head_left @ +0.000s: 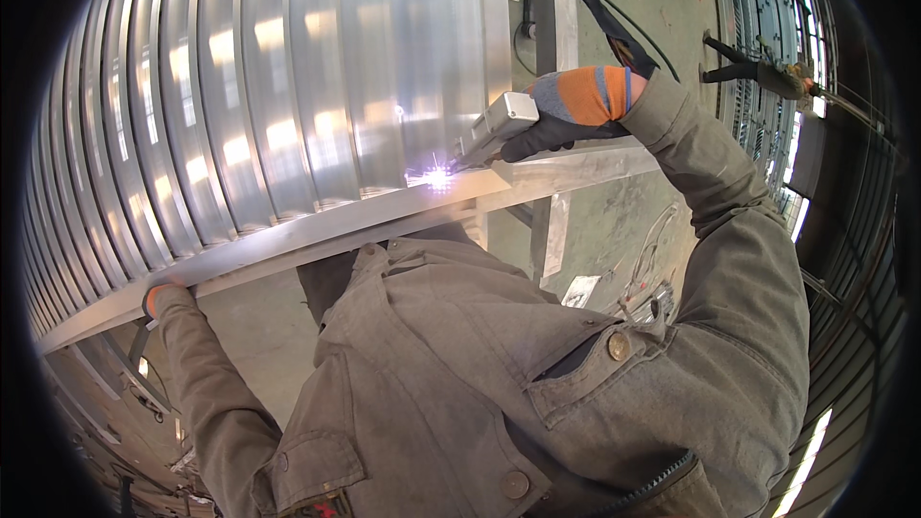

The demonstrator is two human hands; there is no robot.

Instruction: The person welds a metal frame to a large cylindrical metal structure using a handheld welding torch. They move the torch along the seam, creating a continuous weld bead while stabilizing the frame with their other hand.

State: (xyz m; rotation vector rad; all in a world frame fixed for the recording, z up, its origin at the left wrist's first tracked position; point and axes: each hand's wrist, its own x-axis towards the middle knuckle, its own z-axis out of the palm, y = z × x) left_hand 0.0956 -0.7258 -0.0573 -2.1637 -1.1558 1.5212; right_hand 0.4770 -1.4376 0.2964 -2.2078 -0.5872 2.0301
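Note:
My right hand (583,101), in an orange and grey glove with dark fingers, is closed around a boxy silver welding torch (491,127). At the torch's tip a bright violet-white arc (438,176) throws small sparks. It burns where the ribbed shiny metal panel (317,77) meets a flat metal edge strip (288,233). My left hand (165,295), in a glove with an orange cuff, is at the strip's edge far to the left. Its fingers are mostly hidden, so I cannot tell how they are set.
A dark cable (600,5) runs up and away from my right hand. Metal frame legs (556,240) stand below the panel. Coiled wire (652,254) and other items lie on the floor to the right. Another person (767,75) stands farther off near stacked metal lengths (753,10).

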